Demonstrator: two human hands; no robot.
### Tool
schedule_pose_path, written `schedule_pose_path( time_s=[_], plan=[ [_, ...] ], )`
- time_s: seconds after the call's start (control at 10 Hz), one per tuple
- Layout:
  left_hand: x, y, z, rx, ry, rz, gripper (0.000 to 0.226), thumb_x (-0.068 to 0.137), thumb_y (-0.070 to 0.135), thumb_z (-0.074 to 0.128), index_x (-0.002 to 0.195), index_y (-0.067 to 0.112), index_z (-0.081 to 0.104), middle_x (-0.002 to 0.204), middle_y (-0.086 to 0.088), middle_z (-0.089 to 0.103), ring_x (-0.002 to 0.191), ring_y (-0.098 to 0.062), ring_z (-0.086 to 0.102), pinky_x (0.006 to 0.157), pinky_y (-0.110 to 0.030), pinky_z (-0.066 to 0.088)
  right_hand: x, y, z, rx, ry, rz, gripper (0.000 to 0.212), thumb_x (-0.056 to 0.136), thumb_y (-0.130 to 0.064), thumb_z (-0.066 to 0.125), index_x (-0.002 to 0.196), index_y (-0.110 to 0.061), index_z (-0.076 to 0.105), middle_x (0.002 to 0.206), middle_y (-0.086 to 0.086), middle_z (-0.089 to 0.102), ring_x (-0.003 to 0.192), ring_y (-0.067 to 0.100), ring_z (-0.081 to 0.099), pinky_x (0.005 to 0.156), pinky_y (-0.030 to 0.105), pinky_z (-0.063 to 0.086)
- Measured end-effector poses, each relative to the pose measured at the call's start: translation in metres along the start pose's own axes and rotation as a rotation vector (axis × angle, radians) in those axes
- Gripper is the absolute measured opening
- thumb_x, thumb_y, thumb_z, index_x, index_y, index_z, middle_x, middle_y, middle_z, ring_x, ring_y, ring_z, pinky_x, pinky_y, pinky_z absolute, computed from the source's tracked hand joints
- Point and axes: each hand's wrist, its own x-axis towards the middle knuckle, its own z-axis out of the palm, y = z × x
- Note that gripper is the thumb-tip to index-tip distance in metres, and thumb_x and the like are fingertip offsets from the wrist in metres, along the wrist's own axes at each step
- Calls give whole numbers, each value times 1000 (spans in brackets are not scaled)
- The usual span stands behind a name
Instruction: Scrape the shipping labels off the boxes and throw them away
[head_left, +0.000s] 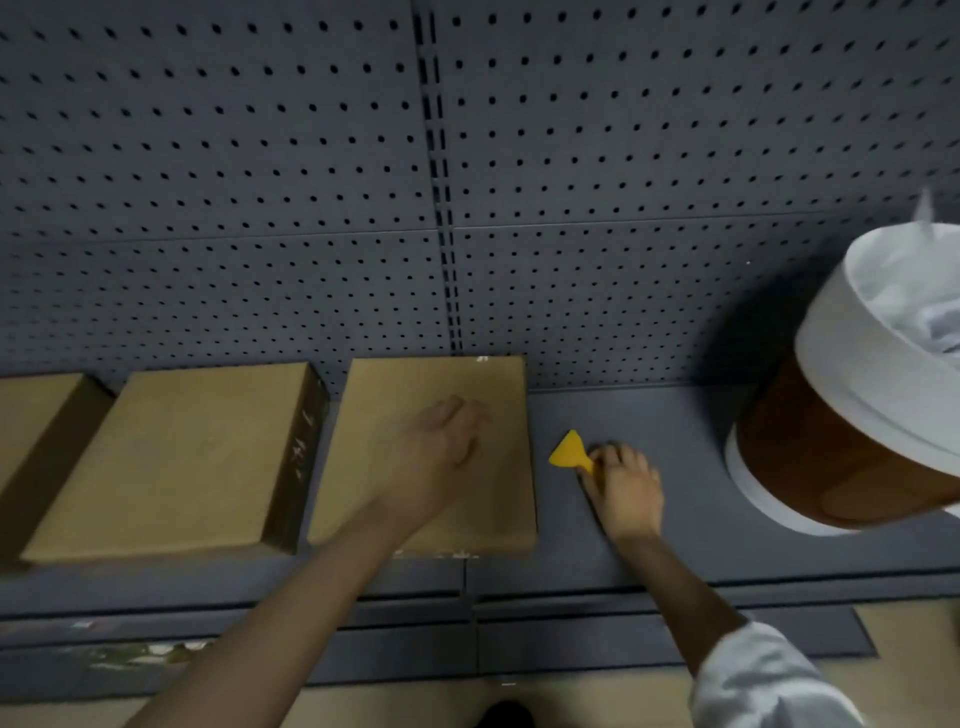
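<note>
Three brown cardboard boxes in a row on a dark grey shelf (649, 530), backed by a grey pegboard (260, 156). Left box (31, 421) cut off by the frame edge; middle box (171, 462) beside it, with faint white marks on its dark right side, too blurred to read. Right box (431, 452) lying flat, top face plain brown, no label or print legible on it; small white scraps showing at its far edge and along its near edge.

Left hand (441, 441) resting on top of the right box, motion-blurred, so cannot tell whether fingers are curled or flat. Left forearm bare.

Right hand (623, 488) down on the shelf just right of that box, fingers curled and pinching the handle of a yellow scraper (569, 451). Scraper blade fanned out toward the box, apart from it, lying on the shelf. White sleeve (769, 680) on the right arm.

Bin (831, 457) at the far right, brown-bodied with a white liner folded over its rim, crumpled white paper inside. No brand names or readable writing anywhere.
</note>
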Motion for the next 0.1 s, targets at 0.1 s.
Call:
schedule_pose_path(
  time_s=[0.1],
  plan=[
    [4, -8, -6, 22, 20, -10, 25, 84, 6, 52, 108, 13, 57, 103, -5, 63, 88, -22, 62, 69, -37, 56, 2, -2, -2, -2, 42, 27, 32, 84, -42, 63, 105, -17, 62, 103, 9, 62, 99, 32, 56, 81, 40, 43]
  ],
)
